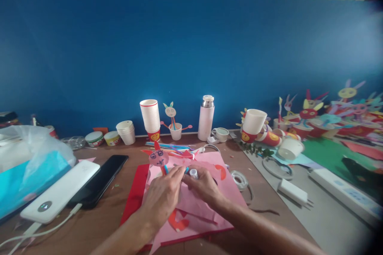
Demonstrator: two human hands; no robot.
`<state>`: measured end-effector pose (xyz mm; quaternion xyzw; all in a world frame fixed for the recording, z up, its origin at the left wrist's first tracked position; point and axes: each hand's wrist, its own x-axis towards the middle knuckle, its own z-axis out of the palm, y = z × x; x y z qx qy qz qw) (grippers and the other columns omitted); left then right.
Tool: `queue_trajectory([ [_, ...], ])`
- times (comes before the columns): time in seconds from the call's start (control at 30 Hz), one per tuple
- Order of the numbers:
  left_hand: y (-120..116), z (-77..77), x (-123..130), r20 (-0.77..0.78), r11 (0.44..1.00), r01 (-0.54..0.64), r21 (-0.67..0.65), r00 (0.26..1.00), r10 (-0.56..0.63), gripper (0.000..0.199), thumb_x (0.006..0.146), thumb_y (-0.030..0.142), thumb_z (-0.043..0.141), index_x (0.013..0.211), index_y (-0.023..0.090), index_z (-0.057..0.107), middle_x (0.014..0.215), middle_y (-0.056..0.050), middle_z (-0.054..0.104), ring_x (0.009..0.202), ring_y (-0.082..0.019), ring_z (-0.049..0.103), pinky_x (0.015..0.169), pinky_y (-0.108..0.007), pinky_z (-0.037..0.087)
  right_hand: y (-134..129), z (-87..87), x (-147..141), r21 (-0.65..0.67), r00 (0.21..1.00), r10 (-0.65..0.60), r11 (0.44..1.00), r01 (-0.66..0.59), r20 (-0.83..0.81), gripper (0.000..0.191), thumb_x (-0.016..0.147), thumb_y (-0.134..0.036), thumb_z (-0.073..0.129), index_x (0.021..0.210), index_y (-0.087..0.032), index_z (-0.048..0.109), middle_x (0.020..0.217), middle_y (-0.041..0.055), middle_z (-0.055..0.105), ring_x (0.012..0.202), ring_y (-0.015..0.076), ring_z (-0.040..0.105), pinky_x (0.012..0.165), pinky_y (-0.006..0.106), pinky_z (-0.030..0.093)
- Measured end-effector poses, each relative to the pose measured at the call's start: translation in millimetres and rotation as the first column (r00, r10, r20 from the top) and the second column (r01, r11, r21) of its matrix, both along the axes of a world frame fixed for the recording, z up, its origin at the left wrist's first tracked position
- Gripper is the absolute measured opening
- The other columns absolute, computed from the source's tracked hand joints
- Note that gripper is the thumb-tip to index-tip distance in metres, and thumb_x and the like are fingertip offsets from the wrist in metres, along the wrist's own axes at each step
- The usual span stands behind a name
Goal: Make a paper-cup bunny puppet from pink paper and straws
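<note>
A pink paper animal head (158,157) with red ears and a drawn face stands out above my left hand (164,191), on blue and orange stems. My left hand is closed around the lower part of this figure, its fingers mostly hidden. Right beside it, my right hand (202,183) is closed on a small tube with a white top (194,173); the tube's lower part is hidden. A blue tip (187,170) shows between the hands. Beneath them lie pink paper sheets (230,207) on a red sheet (136,191), with orange-red cut pieces (178,222) about.
Behind the sheets stand stacked paper cups (150,115), a finished cup figure (175,130) and a pink flask (206,119). A phone (104,179) and white power bank (61,191) lie left. Rightward are a tape roll (239,180), charger (295,193), power strip (347,195) and several cup figures (311,113).
</note>
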<state>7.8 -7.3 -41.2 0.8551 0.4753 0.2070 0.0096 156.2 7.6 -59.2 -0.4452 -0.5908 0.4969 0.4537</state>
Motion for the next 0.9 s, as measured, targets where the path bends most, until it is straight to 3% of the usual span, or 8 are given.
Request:
queue_trajectory([
  [0.2,-3.4,20.0,2.8,-0.069,0.99,-0.113,-0.089,0.992,0.107,0.037,0.081,0.011,0.036,0.113,0.023,0.051,0.1,-0.004,0.063,0.077,-0.017,0.064,0.063,-0.024,0.045,0.7,-0.5,3.0,0.108,0.999,0.034,0.993,-0.036,0.019,0.03,0.078,-0.045,0.051,0.075,-0.016,0.059,0.064,-0.0002,0.057,0.057,0.0102,0.05,0.053,0.019,0.038],
  [0.3,-4.0,28.0,2.4,-0.036,0.987,-0.132,-0.089,0.991,0.129,0.031,0.081,0.015,0.039,0.106,0.023,0.055,0.097,-0.005,0.063,0.08,-0.017,0.063,0.064,-0.023,0.043,0.7,9.5,11.4,0.205,0.989,-0.051,0.979,0.022,0.137,0.03,0.082,-0.045,0.046,0.081,-0.018,0.059,0.07,0.0002,0.058,0.06,0.0111,0.05,0.055,0.02,0.037],
  [0.47,-4.0,34.0,1.1,0.016,0.981,-0.13,-0.147,0.991,0.134,0.023,0.084,0.025,0.039,0.094,0.023,0.059,0.09,-0.004,0.064,0.082,-0.017,0.061,0.067,-0.024,0.041,-0.1,34.0,26.8,0.294,0.952,-0.165,0.952,0.085,0.257,0.034,0.088,-0.043,0.036,0.077,-0.017,0.055,0.057,-0.0008,0.054,0.055,0.0124,0.051,0.055,0.022,0.037],
  [0.53,-4.3,35.3,1.2,0.011,0.976,-0.135,-0.171,0.99,0.139,0.022,0.085,0.027,0.038,0.087,0.022,0.06,0.084,-0.003,0.064,0.079,-0.017,0.061,0.065,-0.024,0.04,-1.2,40.4,29.7,0.424,0.946,-0.213,0.901,0.094,0.242,0.03,0.087,-0.04,0.038,0.078,-0.016,0.055,0.065,0.0017,0.058,0.064,0.0142,0.054,0.062,0.024,0.04],
  [0.67,-4.0,34.6,0.6,-0.006,0.972,-0.141,-0.186,0.99,0.143,0.022,0.084,0.028,0.038,0.08,0.021,0.058,0.079,-0.001,0.063,0.073,-0.016,0.06,0.061,-0.023,0.037,-7.6,44.1,30.4,0.675,0.944,-0.235,0.738,0.019,0.23,0.019,0.084,-0.034,0.048,0.084,-0.017,0.057,0.084,0.0059,0.059,0.083,0.017,0.055,0.075,0.028,0.042],
  [0.8,-1.9,29.1,-0.4,-0.016,0.979,-0.132,-0.155,0.991,0.132,0.02,0.083,0.024,0.038,0.077,0.021,0.057,0.079,-0.002,0.063,0.07,-0.015,0.059,0.059,-0.024,0.035,-16.3,43.3,28.1,0.749,0.928,-0.164,0.644,-0.156,0.334,0.019,0.083,-0.034,0.052,0.093,-0.019,0.055,0.087,0.0065,0.06,0.082,0.0157,0.056,0.071,0.027,0.045],
  [0.9,-0.7,26.1,-0.2,-0.018,0.979,-0.157,-0.127,0.988,0.156,0.017,0.081,0.022,0.04,0.075,0.02,0.056,0.079,-0.001,0.063,0.068,-0.016,0.059,0.058,-0.025,0.034,-19.0,41.7,26.4,0.76,0.9,-0.165,0.608,-0.23,0.404,0.019,0.082,-0.033,0.053,0.094,-0.019,0.055,0.089,0.0068,0.059,0.083,0.0149,0.056,0.07,0.025,0.045],
])
